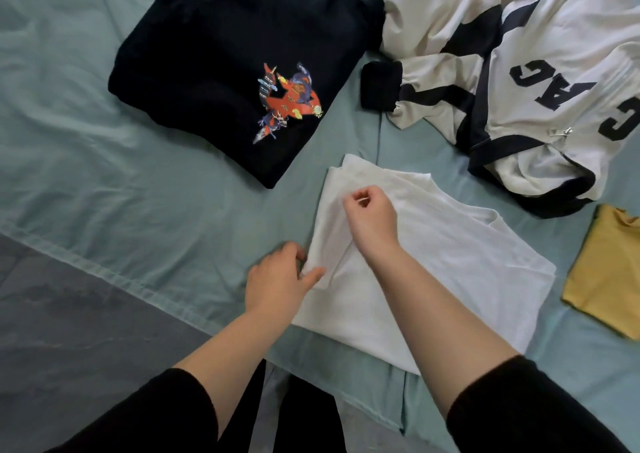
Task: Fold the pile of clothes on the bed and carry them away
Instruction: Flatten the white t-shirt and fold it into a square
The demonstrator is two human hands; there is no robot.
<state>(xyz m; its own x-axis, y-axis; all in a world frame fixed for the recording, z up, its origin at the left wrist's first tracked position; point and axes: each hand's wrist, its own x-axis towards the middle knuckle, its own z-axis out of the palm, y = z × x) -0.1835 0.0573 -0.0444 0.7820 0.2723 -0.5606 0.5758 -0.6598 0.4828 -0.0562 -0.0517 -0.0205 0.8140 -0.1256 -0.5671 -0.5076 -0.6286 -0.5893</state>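
Note:
A white garment (450,262) lies partly folded on the teal bed sheet (104,162) near the bed's front edge. My left hand (277,283) pinches its left edge between thumb and fingers. My right hand (372,219) is raised a little above the cloth, fingers curled, pinching a fold of the same garment and lifting it. A folded black sweatshirt (214,54) with a red dragon print rests at the upper left. A white and navy jacket (519,82) with large letters lies crumpled at the upper right. A yellow garment (609,276) lies at the right edge.
The bed's front edge runs diagonally from the left side down to the bottom centre, with dark grey floor (69,331) below it. Open sheet spreads at the left of the black sweatshirt. My black sleeves and legs fill the bottom of the view.

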